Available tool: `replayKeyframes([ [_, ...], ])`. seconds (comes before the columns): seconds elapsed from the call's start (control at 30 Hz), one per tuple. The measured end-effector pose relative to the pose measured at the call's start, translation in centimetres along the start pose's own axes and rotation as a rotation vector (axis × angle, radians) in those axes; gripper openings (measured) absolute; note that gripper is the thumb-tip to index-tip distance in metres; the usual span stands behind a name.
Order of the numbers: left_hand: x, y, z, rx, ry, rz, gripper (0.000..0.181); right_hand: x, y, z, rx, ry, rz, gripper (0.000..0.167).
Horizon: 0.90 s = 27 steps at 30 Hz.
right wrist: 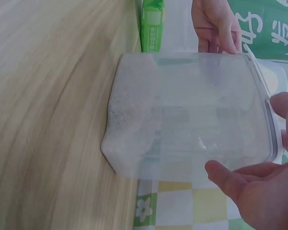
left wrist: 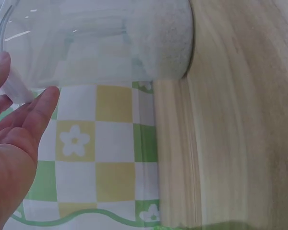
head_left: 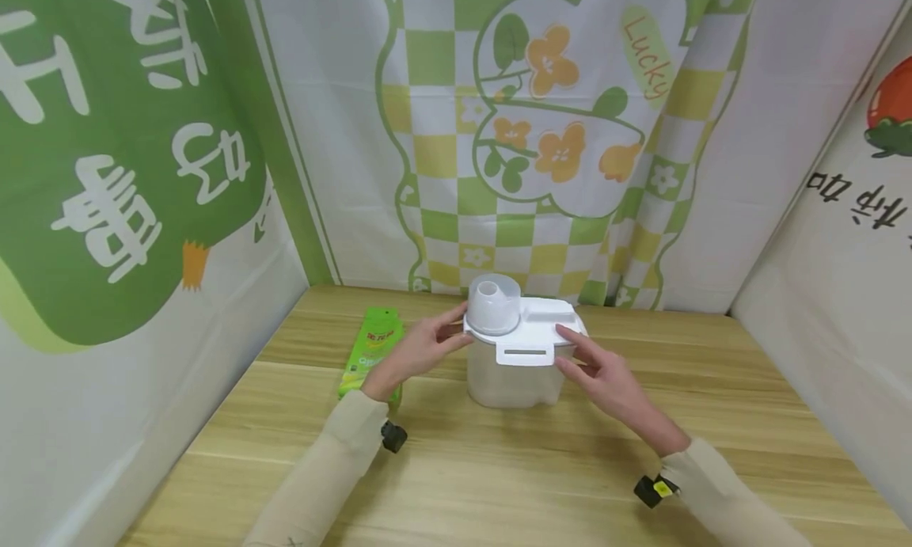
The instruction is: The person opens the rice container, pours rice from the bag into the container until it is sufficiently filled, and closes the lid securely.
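A clear plastic storage container (head_left: 514, 382) stands upright on the table with a white lid (head_left: 549, 316) on top. A translucent measuring cup (head_left: 494, 305) sits on the lid's left part. Pale, fine-grained contents (right wrist: 129, 115) fill the bottom of the container. My left hand (head_left: 427, 343) is at the container's upper left, fingertips touching the lid's edge, fingers mostly extended. On the other side, my right hand (head_left: 606, 377) rests a fingertip on the lid's right part, while another finger lies along the container's side. Neither hand is plainly wrapped round it.
A bright green packet (head_left: 370, 345) lies on the wooden table (head_left: 499, 484) left of the container, partly behind my left wrist. A checked, flower-print curtain (head_left: 442, 159) hangs behind the table. Printed cloth walls stand at left and right.
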State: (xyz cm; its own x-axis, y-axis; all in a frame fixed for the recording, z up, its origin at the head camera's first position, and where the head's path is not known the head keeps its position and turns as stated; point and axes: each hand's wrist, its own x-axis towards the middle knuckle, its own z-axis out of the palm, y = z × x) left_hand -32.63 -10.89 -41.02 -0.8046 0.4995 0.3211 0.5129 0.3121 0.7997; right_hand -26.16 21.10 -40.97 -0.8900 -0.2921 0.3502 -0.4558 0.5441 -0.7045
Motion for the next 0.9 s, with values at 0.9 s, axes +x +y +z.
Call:
replayKeyframes([
  [0.9, -0.4, 1.7, 5.2, 0.063, 0.104, -0.14, 0.115, -0.1, -0.1, 1.3, 0.076, 0.148, -0.039, 0.052],
])
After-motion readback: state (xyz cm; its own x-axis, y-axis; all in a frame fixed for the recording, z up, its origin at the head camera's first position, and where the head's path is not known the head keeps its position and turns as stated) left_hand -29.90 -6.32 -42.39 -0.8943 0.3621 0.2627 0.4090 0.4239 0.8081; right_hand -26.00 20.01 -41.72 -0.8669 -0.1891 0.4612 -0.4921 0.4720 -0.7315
